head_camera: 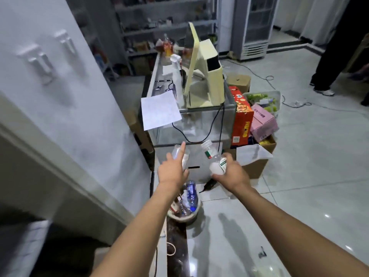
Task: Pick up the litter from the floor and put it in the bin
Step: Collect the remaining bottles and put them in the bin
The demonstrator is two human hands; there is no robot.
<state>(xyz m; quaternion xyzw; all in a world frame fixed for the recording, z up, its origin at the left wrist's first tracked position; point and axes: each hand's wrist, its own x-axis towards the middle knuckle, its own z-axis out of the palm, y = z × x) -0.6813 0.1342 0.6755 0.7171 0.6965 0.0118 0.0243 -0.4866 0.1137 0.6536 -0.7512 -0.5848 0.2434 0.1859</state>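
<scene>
Both hands outstretched — fingers curled, gripping

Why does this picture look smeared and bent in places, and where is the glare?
Head view: the wide lens bows the wall and the floor tiles toward the edges; the left edge and far shelves are motion-blurred, as is the clear bottle in the left hand. Ceiling lights glint on the tiles, and both arms cast soft shadows beside the bin.

The far shelves are blurred, their goods unreadable; the bin is partly hidden behind the left forearm.
</scene>
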